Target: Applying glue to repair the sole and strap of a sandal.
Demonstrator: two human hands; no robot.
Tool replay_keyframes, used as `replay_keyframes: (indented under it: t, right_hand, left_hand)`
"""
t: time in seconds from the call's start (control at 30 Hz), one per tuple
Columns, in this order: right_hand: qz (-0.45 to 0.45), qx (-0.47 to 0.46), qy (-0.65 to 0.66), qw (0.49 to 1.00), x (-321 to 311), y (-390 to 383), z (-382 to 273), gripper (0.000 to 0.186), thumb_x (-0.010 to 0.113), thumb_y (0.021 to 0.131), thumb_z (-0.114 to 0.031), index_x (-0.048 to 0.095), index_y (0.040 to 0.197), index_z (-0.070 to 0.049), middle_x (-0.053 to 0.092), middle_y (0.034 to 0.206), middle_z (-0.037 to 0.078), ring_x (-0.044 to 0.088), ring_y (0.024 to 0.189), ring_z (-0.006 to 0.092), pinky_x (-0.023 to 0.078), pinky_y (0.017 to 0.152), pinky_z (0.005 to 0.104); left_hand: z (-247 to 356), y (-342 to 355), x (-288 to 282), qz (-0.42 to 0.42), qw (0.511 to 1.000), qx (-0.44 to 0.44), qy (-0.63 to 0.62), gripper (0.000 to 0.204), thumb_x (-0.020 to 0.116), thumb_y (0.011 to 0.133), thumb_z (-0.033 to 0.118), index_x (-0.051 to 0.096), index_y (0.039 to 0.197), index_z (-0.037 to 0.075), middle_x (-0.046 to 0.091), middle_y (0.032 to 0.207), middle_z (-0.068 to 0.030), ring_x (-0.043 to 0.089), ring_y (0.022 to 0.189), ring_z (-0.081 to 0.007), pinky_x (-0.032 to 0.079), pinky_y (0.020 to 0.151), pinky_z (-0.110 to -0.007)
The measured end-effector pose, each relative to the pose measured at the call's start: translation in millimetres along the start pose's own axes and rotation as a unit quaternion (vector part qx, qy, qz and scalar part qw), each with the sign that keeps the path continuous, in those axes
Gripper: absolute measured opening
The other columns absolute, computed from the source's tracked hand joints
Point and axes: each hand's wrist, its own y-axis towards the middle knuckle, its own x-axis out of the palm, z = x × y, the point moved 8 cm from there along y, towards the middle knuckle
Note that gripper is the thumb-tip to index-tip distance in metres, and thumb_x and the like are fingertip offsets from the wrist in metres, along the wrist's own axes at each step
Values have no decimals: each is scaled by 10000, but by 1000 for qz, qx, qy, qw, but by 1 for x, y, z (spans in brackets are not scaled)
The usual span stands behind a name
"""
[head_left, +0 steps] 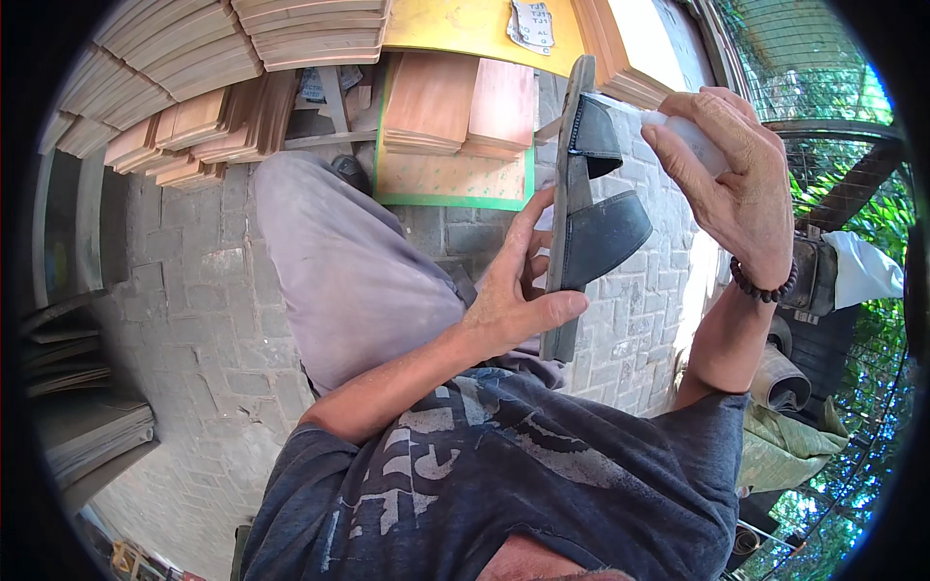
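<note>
**Sandal held edge-on above a brick floor**

A flat sandal — thin grey sole, two broad, smooth black straps — is gripped upright by the left hand, thumb and fingers clamped on its lower half. A small whitish bottle is enclosed by the right hand, just beside the upper strap. Behind — stacked tan wooden pieces on the grey brick floor.

Grey brick paving covered the floor. Stacks of thin wooden boards lay at the upper left, with more reddish boards piled on a green-edged sheet. A yellow panel stood above them. Flat grey sheets were stacked at the left edge. Beyond a wire fence at the right grew green foliage, and a white cloth hung nearby.
</note>
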Motion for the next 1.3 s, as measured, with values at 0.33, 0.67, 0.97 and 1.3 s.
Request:
replay_keyframes:
  t: [0.33,0.67,0.97,1.3]
  right_hand:
    - [9,8,3,1000,-7,-6,7,256,753,837,-206,711,1009,-21,708,918,141,665,849,286,511,782,365]
    - [47,-24,41,998,-32,-21,-5,228,793,789,-147,697,932,3,680,841,112,644,791,263,497,785,350]
    - [37,-27,76,996,-28,-33,-6,235,794,783,-127,682,929,18,671,853,112,628,793,278,498,828,369]
    - [59,153,145,976,2,-92,29,224,763,825,-93,667,983,35,661,907,121,625,847,227,485,767,297]
  left_hand:
    - [-1,-3,-5,-1,1000,12,-9,1102,784,764,384,102,1554,32,489,1311,-150,572,1089,-227,468,936,-370]
    - [-6,-31,-22,-50,966,-107,-229,945,716,770,411,271,1473,-38,544,1245,-195,628,990,-244,515,871,-343]
    - [11,-23,-28,-20,991,-86,-96,985,784,726,396,276,1464,-11,569,1223,-211,640,1022,-278,530,883,-367]
    - [34,-15,-98,189,725,-71,658,938,830,656,339,315,1397,82,524,1264,-218,568,1147,-373,495,917,-467]
